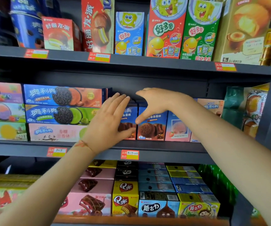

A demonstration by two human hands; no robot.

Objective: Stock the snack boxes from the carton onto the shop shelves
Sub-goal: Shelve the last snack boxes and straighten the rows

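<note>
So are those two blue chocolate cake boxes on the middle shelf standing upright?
Upright. Both blue chocolate cake boxes stand on end, fronts facing out, between the left hand and right hand.

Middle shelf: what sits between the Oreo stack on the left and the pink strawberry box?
Head view: two blue chocolate-cake boxes, with the left hand and right hand on them.

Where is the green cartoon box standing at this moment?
In the head view, the green cartoon box stands upright on the top shelf, right of centre, between a taller red cartoon box and a beige cake box.
</note>
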